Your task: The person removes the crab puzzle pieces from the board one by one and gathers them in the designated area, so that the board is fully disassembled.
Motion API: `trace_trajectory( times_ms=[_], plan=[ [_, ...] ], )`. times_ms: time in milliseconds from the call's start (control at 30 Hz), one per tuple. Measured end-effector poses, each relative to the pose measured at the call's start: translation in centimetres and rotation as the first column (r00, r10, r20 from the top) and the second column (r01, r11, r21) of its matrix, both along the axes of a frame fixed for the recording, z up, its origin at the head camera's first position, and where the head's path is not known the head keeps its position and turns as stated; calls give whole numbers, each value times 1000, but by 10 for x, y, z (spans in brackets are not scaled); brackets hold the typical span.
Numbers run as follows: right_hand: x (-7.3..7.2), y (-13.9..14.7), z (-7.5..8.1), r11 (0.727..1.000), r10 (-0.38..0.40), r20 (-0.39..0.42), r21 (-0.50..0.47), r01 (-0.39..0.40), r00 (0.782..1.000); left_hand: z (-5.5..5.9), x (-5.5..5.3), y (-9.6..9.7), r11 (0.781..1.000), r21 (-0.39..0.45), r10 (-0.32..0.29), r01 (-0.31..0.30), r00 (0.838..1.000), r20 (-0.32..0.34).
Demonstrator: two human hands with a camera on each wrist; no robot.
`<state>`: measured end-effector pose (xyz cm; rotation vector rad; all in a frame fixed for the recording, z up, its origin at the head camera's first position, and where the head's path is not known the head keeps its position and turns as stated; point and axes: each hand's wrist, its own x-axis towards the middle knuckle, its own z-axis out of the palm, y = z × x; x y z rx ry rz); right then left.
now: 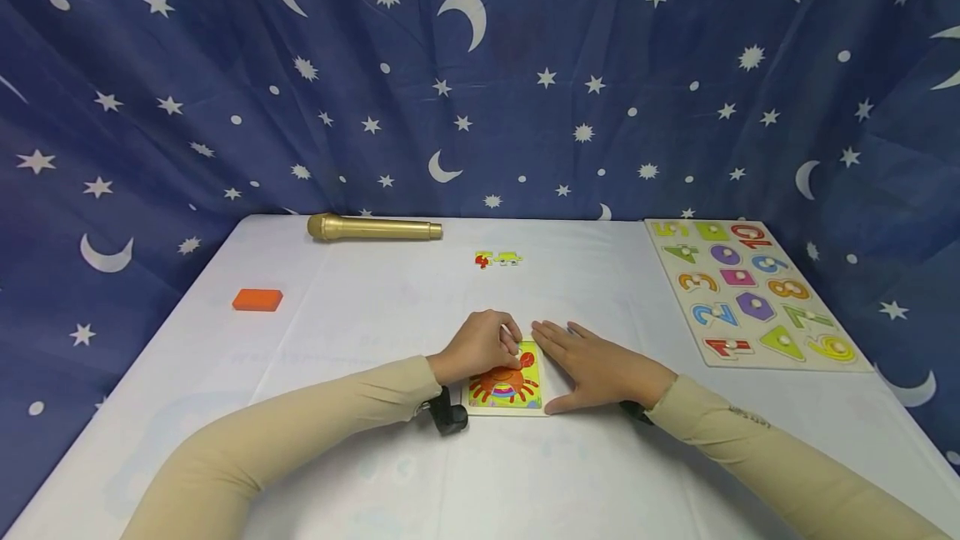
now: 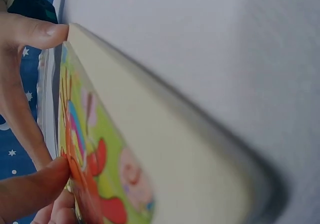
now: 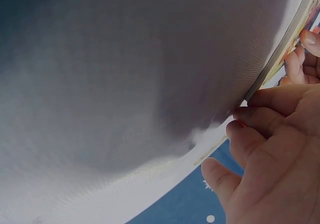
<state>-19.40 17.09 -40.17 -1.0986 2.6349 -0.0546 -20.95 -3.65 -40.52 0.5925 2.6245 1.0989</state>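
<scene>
A small square jigsaw puzzle with an orange crab on yellow-green lies in a pale wooden tray near the middle of the table. Over its upper left part, my left hand has curled fingers and pinches at a puzzle piece, which is mostly covered. The left wrist view shows the thumb against the crab picture. My right hand lies along the tray's right edge with fingers spread, thumb at the lower corner and fingertips by the upper one. Two loose pieces, one with a red claw and one green, lie farther back.
At the back left lies a gold microphone, with an orange block nearer on the left. A number-and-shape peg board occupies the right side. Behind the white table hangs a blue star-and-moon curtain.
</scene>
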Motion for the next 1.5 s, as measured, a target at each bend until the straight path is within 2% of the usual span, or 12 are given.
trace_trajectory(
  times_ms=[100,433,733,1000,1133,1267,1400,1500],
  plan=[
    [0,1,-1,1000,6,-5,-4,-6,1000,-2,-2,0,1000,7,3,-4,1000,23],
    [1,0,0,1000,10,-5,-9,-10,1000,-4,-4,-1,1000,24,-12,11,999,43],
    [2,0,1,1000,-2,3,-20,2,1000,-3,-5,-1,999,-42,-27,25,999,-46],
    [1,-1,1,1000,-8,11,-4,8,1000,-4,-5,-1,999,24,-40,41,997,-61],
    [0,0,0,1000,-10,12,2,10,1000,-3,-3,-1,998,28,-58,60,994,-89],
    [0,0,0,1000,-5,6,-6,5,1000,-2,-3,-2,998,39,-53,56,995,-81],
    [0,1,0,1000,2,7,-17,-1,1000,0,-6,-6,997,57,-41,45,997,-71],
    [0,1,0,1000,5,10,-20,-5,1000,4,-16,-11,999,48,-19,23,995,-93]
  ],
)
